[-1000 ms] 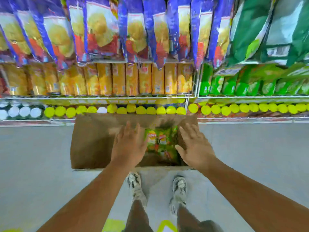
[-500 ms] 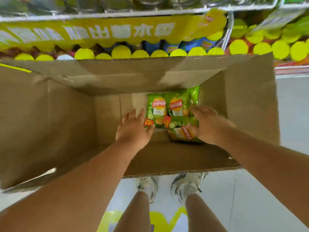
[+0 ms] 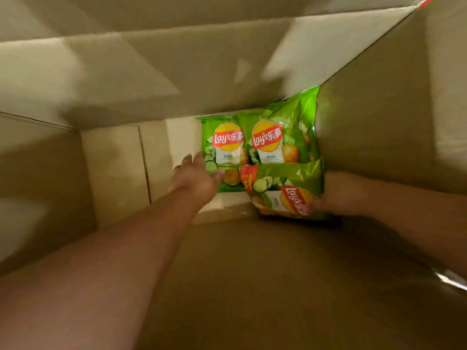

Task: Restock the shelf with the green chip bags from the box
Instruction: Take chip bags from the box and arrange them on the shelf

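Three green chip bags lie at the bottom of a deep cardboard box (image 3: 379, 147). Two lie side by side, the left bag (image 3: 222, 147) and the right bag (image 3: 280, 140). The third bag (image 3: 285, 190) lies crosswise in front of them. My left hand (image 3: 195, 178) reaches down with fingers stretched out and touches the lower edge of the left bag. My right hand (image 3: 336, 195) is at the right end of the crosswise bag, with the thumb on its front; the fingers are hidden behind the bag.
The box walls and flaps fill the whole view. A bare patch of box floor (image 3: 118, 160) lies to the left of the bags. The shelf is out of view.
My head and both arms have gone down deep into the box. The right hand has moved onto the crosswise bag, and the left hand has reached the left bag.
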### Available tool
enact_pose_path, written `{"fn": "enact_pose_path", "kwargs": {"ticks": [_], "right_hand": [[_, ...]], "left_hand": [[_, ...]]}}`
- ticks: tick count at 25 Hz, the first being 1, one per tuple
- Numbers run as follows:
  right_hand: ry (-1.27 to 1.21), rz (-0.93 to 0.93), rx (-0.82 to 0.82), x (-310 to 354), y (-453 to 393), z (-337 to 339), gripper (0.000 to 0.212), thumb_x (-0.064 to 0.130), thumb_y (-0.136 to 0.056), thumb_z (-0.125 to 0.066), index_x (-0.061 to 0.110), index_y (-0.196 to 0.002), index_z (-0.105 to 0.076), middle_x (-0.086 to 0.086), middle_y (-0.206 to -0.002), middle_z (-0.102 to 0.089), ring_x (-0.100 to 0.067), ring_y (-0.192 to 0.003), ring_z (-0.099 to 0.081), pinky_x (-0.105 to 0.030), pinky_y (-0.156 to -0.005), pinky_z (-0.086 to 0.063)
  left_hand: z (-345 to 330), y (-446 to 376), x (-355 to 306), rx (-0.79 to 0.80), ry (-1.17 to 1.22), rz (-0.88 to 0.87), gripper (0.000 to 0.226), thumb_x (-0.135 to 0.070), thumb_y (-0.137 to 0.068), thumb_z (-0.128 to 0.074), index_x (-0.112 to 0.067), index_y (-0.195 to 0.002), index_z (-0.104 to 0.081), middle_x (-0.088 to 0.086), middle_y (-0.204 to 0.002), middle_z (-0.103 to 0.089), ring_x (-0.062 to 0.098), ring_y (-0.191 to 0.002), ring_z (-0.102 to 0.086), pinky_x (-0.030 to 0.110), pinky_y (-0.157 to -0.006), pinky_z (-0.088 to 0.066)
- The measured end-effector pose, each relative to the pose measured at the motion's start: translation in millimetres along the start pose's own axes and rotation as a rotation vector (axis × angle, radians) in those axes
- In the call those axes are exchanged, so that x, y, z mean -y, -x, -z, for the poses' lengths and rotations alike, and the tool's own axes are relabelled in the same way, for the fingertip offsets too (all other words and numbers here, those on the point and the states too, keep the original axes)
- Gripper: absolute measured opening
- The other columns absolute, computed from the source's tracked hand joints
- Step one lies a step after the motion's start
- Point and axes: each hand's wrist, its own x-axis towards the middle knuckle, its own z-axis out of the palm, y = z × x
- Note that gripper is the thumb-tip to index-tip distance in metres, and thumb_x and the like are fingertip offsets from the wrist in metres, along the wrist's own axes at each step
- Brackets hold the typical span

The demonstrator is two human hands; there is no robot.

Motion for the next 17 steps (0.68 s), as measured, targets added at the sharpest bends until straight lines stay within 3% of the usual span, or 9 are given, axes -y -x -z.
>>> {"fn": "enact_pose_path", "kwargs": {"ticks": [3, 5, 7, 9, 11, 14, 17], "right_hand": [[-0.051, -0.061, 0.003, 1.7, -15.5, -18.9, 0.106, 0.052, -0.072, -0.087, 0.003, -0.146, -0.031, -0.014, -0.14, -0.056, -0.027, -0.122, -0.06, -0.03, -0.09, -0.049], [-0.119, -0.065, -0.036, 5.9, -22.0, -31.7, 0.114, 0.047, -0.069, -0.09, 0.006, -0.148, -0.018, -0.013, -0.141, -0.054, -0.028, -0.124, -0.059, -0.032, -0.094, -0.049], [-0.194, -0.007, -0.127, 5.9, -28.8, -43.5, 0.103, 0.041, -0.072, -0.09, 0.013, -0.143, -0.021, -0.011, -0.135, -0.059, -0.028, -0.117, -0.063, -0.036, -0.093, -0.053], [-0.34, 0.069, -0.253, 1.0, -34.4, -50.3, 0.078, 0.038, -0.074, -0.088, 0.025, -0.13, -0.034, -0.002, -0.12, -0.066, -0.023, -0.102, -0.068, -0.04, -0.086, -0.057], [-0.574, 0.127, -0.341, -3.5, -37.0, -49.4, 0.064, 0.034, -0.076, -0.088, 0.032, -0.122, -0.044, 0.008, -0.108, -0.066, -0.013, -0.094, -0.067, -0.037, -0.08, -0.057], [-0.818, 0.167, -0.465, -3.5, -44.9, -40.4, 0.052, 0.025, -0.079, -0.086, 0.027, -0.122, -0.057, 0.009, -0.106, -0.066, -0.005, -0.092, -0.064, -0.025, -0.075, -0.052], [-0.922, 0.213, -0.511, 5.5, -45.3, -25.2, 0.033, 0.022, -0.081, -0.085, 0.02, -0.11, -0.068, 0.004, -0.103, -0.071, -0.012, -0.092, -0.069, -0.024, -0.076, -0.054]], "left_hand": [[-15.7, -30.2, 3.1, 0.023, 0.209, 0.162, 0.08, -0.059, -0.094, -0.052, -0.013, -0.155, -0.025, 0.016, -0.152, -0.041, 0.037, -0.135, -0.045, 0.045, -0.105, -0.044], [-28.1, -43.0, 4.8, 0.052, 0.321, 0.208, 0.08, -0.058, -0.092, -0.057, -0.011, -0.151, -0.031, 0.016, -0.145, -0.048, 0.036, -0.128, -0.051, 0.043, -0.099, -0.047], [-42.4, -52.4, 6.7, 0.038, 0.356, 0.216, 0.076, -0.056, -0.086, -0.065, -0.012, -0.143, -0.041, 0.014, -0.135, -0.057, 0.035, -0.121, -0.056, 0.041, -0.097, -0.049], [-50.7, -57.4, 10.3, -0.013, 0.38, 0.225, 0.074, -0.054, -0.079, -0.073, -0.015, -0.137, -0.047, 0.007, -0.126, -0.062, 0.03, -0.114, -0.06, 0.038, -0.095, -0.051], [-53.3, -59.7, 16.1, -0.015, 0.515, 0.241, 0.069, -0.051, -0.074, -0.079, -0.019, -0.131, -0.054, -0.003, -0.115, -0.062, 0.02, -0.1, -0.061, 0.029, -0.082, -0.051], [-51.8, -56.7, 25.9, 0.054, 0.715, 0.224, 0.052, -0.045, -0.074, -0.085, -0.023, -0.118, -0.067, -0.003, -0.109, -0.07, 0.01, -0.087, -0.065, 0.021, -0.063, -0.046], [-38.8, -42.6, 32.8, 0.036, 0.872, 0.217, 0.045, -0.038, -0.074, -0.087, -0.026, -0.112, -0.068, -0.003, -0.104, -0.073, 0.009, -0.089, -0.068, 0.019, -0.064, -0.048]]}}
